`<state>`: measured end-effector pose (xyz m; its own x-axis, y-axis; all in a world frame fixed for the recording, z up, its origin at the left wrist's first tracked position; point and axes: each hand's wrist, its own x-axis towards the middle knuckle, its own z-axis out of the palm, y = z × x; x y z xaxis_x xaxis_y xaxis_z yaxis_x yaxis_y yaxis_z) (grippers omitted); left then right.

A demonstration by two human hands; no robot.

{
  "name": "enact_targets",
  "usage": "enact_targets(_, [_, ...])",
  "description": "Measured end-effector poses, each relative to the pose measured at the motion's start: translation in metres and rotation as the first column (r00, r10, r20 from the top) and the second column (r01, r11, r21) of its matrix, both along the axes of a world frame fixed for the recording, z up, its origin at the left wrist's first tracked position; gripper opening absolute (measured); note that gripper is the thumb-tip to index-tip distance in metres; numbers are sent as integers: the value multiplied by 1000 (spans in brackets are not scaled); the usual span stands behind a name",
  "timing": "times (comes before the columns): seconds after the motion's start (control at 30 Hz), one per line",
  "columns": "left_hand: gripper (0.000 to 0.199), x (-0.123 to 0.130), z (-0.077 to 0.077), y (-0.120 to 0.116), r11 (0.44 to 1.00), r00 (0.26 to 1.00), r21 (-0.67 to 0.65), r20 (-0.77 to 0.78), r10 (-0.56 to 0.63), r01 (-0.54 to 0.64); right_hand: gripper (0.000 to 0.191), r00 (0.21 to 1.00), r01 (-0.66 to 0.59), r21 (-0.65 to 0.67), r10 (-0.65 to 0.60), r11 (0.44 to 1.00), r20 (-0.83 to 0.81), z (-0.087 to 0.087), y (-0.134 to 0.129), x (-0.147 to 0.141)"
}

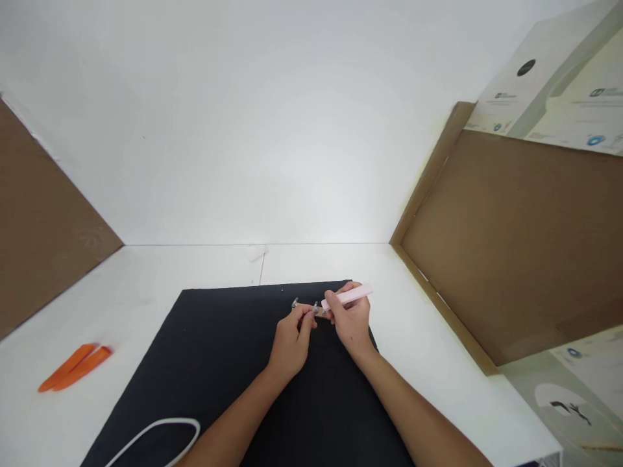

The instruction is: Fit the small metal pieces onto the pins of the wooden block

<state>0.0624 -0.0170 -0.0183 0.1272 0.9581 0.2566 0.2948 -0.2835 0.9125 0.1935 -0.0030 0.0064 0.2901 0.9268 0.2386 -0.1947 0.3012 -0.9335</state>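
My left hand (292, 344) pinches a small metal part (304, 306) over the black mat (219, 344), with thin bright prongs showing at its ends. Its exact shape is too small to make out. My right hand (353, 318) grips a flat pale pink plastic stick (348, 296), whose tip meets the small part between my hands. Part of the stick is hidden by my fingers.
Two orange plastic pry tools (75, 368) lie on the white table (121, 305) left of the mat. A white cable loop (156, 438) lies on the mat's near corner. Cardboard panels (506, 240) stand at the right, and another (34, 220) at the left.
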Motion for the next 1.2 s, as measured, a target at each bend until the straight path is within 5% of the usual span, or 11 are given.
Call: enact_targets(1.2, [24,2,2,-2,999,998,25,-49,-33,34,36,999,-29,-14,29,999,18,4,-7,-3])
